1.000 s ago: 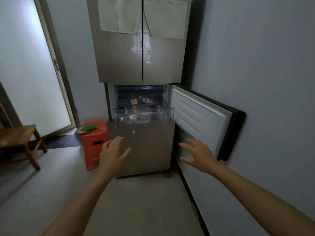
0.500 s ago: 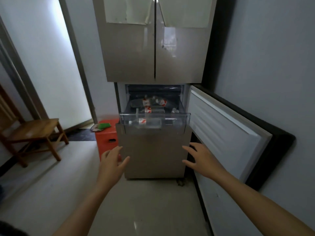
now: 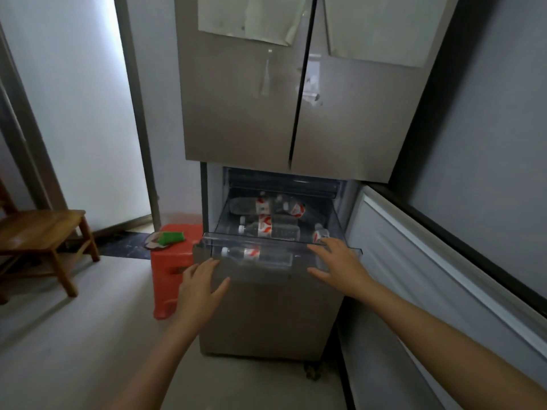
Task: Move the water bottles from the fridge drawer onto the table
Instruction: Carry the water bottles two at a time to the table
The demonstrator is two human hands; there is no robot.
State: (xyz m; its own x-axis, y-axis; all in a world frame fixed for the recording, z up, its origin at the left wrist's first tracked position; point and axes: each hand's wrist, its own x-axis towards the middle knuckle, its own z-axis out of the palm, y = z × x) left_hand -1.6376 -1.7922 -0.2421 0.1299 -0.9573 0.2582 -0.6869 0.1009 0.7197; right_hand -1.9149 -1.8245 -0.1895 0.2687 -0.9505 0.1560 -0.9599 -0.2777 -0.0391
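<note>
Both empty: left hand (image 3: 204, 288) spread, hovering centre frame just below the drawer (image 3: 213, 236). The right hand (image 3: 340, 264), spread too, is at its front rim; contact unclear. Bottles (image 3: 266, 229) lie sideways inside. Pickup step: next, wrap fingers round the front bottle (image 3: 260, 255). Rear bottles overlap, count unclear; no table in view.

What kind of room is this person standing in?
Probably a home kitchen or utility corner: a tall fridge with a lower door swung open, a clear drawer of water bottles pulled out, and a wooden stool and red plastic stool on the floor.
</note>
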